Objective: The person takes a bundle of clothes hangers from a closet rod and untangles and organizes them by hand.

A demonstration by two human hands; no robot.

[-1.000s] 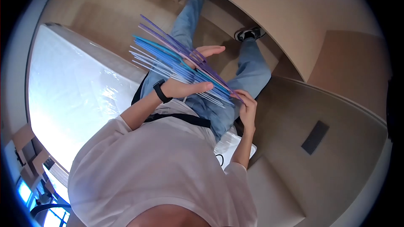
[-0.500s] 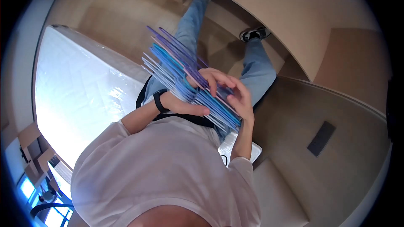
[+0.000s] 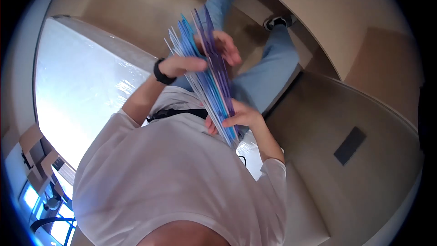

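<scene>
A bundle of thin plastic clothes hangers (image 3: 211, 82) in white, blue, teal, pink and purple stands nearly upright in front of my lap. My left hand (image 3: 184, 65), with a black band on the wrist, is wrapped round its upper part. The thumb lies across the near side and the blurred fingers show beyond the purple hangers. Lower down, my right hand (image 3: 241, 115) clasps the bottom end, thumb in front and fingertips showing on the left side. Some hangers are smeared by motion, and their hooks cannot be made out.
On the left lies a mattress (image 3: 86, 95) in shiny clear plastic. To the right is a brownish panel (image 3: 346, 191) with a dark rectangular patch (image 3: 349, 146). A large beige board (image 3: 314, 18) curves above my shoes. My jeans-clad legs (image 3: 273, 64) stretch forward.
The hanger bundle has turned from slanting to nearly upright. My left hand has moved up along it, and my right hand has shifted from its upper right side to grip the lower end.
</scene>
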